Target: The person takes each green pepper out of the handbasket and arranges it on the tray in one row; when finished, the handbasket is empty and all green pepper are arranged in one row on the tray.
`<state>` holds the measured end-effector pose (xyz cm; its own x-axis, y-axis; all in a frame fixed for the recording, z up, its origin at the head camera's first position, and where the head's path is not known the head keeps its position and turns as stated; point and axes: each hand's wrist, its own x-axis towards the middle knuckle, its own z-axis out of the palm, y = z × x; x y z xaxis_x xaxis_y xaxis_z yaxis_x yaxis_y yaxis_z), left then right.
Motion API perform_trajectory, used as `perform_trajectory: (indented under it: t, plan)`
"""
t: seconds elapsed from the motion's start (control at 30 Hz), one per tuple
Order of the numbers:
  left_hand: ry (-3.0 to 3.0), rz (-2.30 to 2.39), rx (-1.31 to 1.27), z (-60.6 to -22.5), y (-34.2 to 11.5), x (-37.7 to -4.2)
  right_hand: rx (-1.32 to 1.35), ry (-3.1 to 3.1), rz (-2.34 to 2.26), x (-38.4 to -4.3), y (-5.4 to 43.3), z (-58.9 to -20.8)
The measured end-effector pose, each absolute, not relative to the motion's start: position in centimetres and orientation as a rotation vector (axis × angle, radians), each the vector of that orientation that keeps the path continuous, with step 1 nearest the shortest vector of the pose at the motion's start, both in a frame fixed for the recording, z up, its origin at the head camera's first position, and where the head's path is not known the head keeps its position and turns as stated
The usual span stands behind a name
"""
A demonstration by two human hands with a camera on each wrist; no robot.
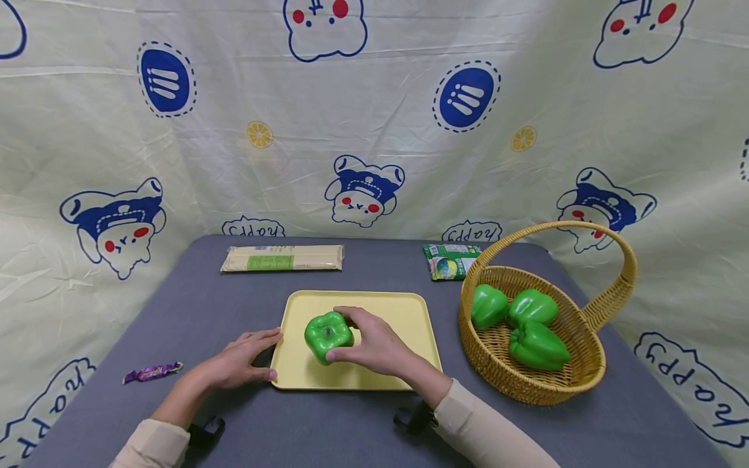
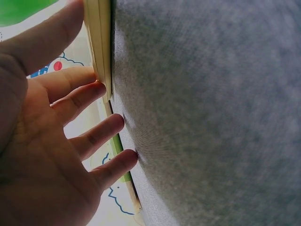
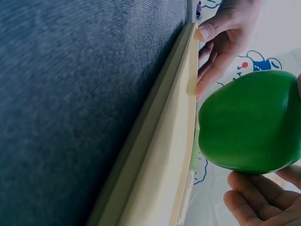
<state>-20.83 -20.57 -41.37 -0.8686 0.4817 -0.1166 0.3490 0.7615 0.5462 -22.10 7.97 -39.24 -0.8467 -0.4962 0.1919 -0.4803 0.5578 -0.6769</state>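
My right hand (image 1: 377, 341) grips a green bell pepper (image 1: 328, 335) between thumb and fingers, over the left half of a pale yellow tray (image 1: 398, 325). In the right wrist view the pepper (image 3: 249, 122) is held beside the tray's rim (image 3: 188, 84), with fingertips along its lower side. My left hand (image 1: 242, 361) touches the tray's left edge with thumb and fingertips, its fingers fairly straight and spread. The left wrist view shows the thumb and forefinger of the left hand (image 2: 56, 127) at the tray's side (image 2: 99, 42), the other fingertips down by the grey cloth.
At the right stands a wicker basket (image 1: 480, 364) with a tall handle, holding three green peppers (image 1: 538, 344). A long beige packet (image 1: 281, 259) lies at the back left, a green packet (image 1: 447, 261) behind the basket. A purple-wrapped candy (image 1: 153, 372) lies at the left.
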Motion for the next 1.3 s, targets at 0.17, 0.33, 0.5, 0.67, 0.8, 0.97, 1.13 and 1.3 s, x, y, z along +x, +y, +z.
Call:
perform_trajectory:
  t: [0.17,0.33,0.5,0.67,0.8,0.97,1.13,1.3]
  plan:
    - [2.707,0.779,0.658,-41.3,-20.6,-20.8,-0.862,2.757,-1.143,-22.3,7.2,-39.4]
    - [2.711,0.779,0.663,-41.3,-20.6,-20.8,-0.87,2.751,-1.101,-22.4,6.6,-39.5]
    - [2.714,0.775,0.666,-41.3,-20.6,-20.8,-0.863,2.755,-1.082,-22.5,6.0,-39.6]
    - [2.709,0.776,0.67,-41.3,-20.6,-20.8,-0.841,2.749,-1.067,-22.6,5.6,-39.8]
    - [2.712,0.771,0.678,-41.3,-20.6,-20.8,-0.819,2.741,-1.061,-22.8,5.2,-40.0]
    - [2.716,0.769,0.678,-41.3,-20.6,-20.7,-0.79,2.729,-1.069,-22.9,4.9,-40.3]
    - [2.729,0.765,0.682,-41.3,-20.6,-20.6,-0.82,2.746,-1.044,-23.1,4.7,-40.4]
    - [2.733,0.766,0.676,-41.3,-20.6,-20.6,-0.845,2.763,-0.998,-23.1,4.8,-40.4]
